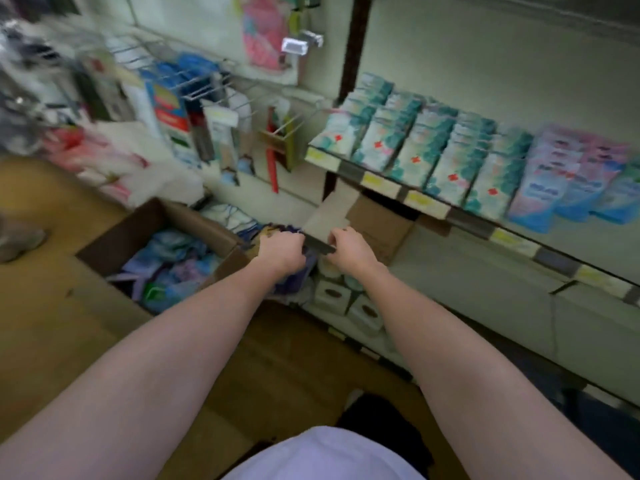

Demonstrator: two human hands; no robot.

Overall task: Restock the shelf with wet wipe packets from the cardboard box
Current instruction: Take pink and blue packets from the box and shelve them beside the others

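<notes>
Gripping the flap (329, 216) of a box (377, 226) tucked under the shelf (426, 204), both hands look curled on its near edge, the left hand (282, 249) at one corner and the right hand (348, 249) just beside it; blur hides the fingers. Wipe packets (408, 150) already stand in rows on the shelf, and an open box (166, 261) of mixed packs sits on the floor to the left. A hard pull could tear the flap or knock it against the shelf edge, toppling the front packets.
</notes>
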